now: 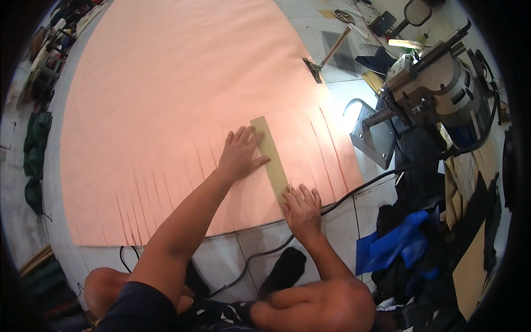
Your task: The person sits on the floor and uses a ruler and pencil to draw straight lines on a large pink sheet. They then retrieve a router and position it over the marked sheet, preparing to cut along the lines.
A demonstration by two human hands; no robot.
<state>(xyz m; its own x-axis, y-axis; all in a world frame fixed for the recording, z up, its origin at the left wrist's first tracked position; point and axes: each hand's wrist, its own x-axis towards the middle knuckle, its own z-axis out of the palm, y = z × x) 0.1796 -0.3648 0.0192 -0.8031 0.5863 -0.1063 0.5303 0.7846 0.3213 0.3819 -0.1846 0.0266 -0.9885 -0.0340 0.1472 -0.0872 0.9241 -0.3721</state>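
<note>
Fingers spread, your left hand [239,155] is pinning the cardboard strip [271,156] flat on the pink cloth [166,110] while your right hand [301,207] is pinching a marker against its edge

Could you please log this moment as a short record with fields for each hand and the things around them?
Surface: pink fabric spread on a tiled floor, slit into strips along its near edge
Left hand: flat on a tan strip template
Right hand: at the template's near end, marking tool unclear
Nearby: electric cutting machine, black cable
</note>
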